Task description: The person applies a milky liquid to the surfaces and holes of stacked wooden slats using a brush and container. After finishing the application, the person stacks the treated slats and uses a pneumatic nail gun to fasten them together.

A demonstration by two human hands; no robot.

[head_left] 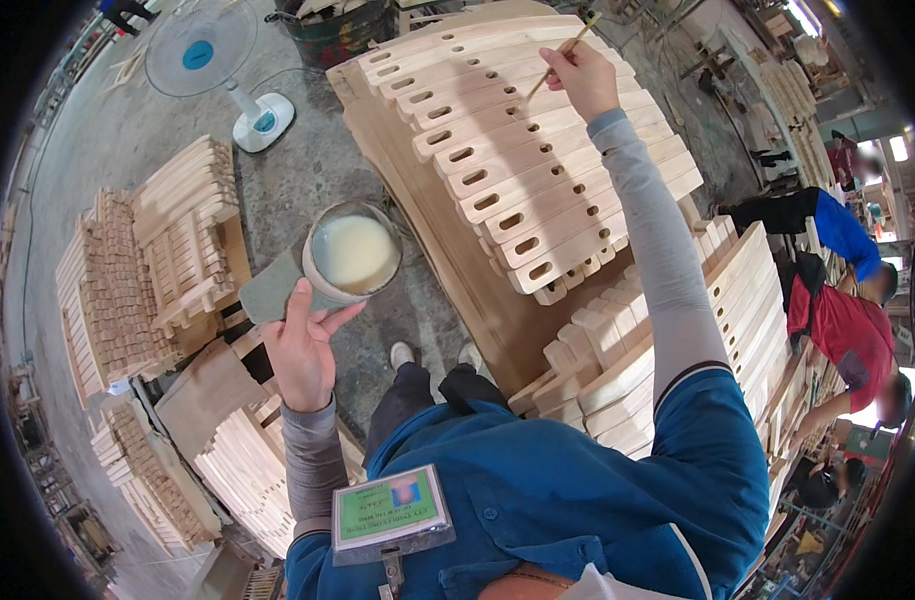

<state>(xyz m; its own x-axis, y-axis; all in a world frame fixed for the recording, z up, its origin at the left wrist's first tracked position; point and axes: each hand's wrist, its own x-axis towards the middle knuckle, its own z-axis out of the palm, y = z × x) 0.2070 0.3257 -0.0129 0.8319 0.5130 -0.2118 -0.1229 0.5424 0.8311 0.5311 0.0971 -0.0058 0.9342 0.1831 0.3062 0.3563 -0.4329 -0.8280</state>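
My left hand (302,350) holds a round cup (310,262) of milky, cream-coloured liquid (355,253) to the left of the bench. A flat grey-green piece (280,287) shows behind my fingers; whether I hold it too, I cannot tell. Between the closed fingertips of my right hand (580,82) is a thin stick (577,37), slanting down and left. Its lower tip is close to the small round holes in a row of pale wooden slats (567,205). These slats lie side by side, each with an oval slot near its left end.
The slats rest on a brown board (432,255). More wooden pieces (617,375) are stacked nearer me on the right. Stacks of short slats (182,225) stand left on the concrete floor, near a standing fan (265,122). Co-workers, one in a red shirt (847,340), are at right.
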